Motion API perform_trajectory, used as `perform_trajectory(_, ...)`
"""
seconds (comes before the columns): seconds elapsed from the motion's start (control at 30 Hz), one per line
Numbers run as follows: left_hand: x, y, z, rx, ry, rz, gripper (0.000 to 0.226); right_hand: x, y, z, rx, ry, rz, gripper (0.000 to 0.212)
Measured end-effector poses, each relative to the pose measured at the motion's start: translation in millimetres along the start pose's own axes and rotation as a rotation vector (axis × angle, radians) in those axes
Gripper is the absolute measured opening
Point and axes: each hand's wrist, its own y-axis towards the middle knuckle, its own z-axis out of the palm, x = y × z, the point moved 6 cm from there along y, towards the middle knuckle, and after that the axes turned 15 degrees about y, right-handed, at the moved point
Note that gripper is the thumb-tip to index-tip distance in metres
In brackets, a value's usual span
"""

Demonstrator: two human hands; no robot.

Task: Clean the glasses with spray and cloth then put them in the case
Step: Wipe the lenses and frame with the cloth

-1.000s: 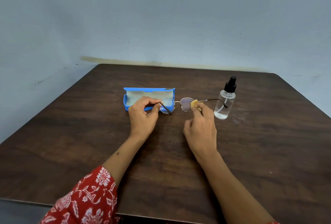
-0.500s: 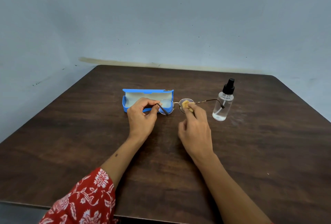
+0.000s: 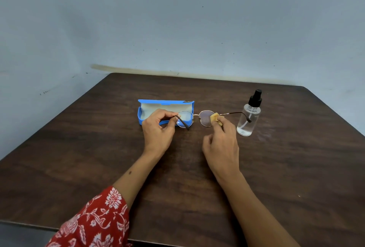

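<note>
Thin metal-framed round glasses [image 3: 205, 118] are held above the table with their temples unfolded. My left hand [image 3: 158, 128] pinches the left end of the frame by its temple. My right hand [image 3: 221, 142] pinches a small yellow cloth [image 3: 214, 117] against the right edge of the right lens. A blue case [image 3: 142, 117] lies open behind my left hand, its pale lining showing. The clear spray bottle [image 3: 248, 116] with a black nozzle stands upright to the right of the glasses.
The dark wooden table [image 3: 296, 167] reaches to a pale blue wall at the back. Its front edge runs along the bottom of the view. A red flowered sleeve [image 3: 94, 223] covers my left forearm at the lower left.
The cloth slid left over the right lens half a second ago and is now back at that lens's right edge. My left hand keeps its hold on the frame.
</note>
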Motion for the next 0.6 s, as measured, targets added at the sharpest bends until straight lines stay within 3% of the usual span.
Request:
perform_trajectory(0.23, 2.1, -0.4, 0.7, 0.001, -0.005, 0.004, 0.008, 9.1, -2.4, 6.4, 0.054, 0.000, -0.099, 0.047)
perform_trajectory(0.4, 1.4, -0.6, 0.2, -0.008, -0.007, 0.008, 0.009, 0.8, -1.0, 0.0, -0.014, -0.038, -0.019, 0.041)
perform_trajectory(0.6, 2.5, -0.3, -1.2, -0.018, 0.002, 0.012, 0.008, 9.2, -2.7, 6.5, 0.019, -0.046, -0.130, 0.046)
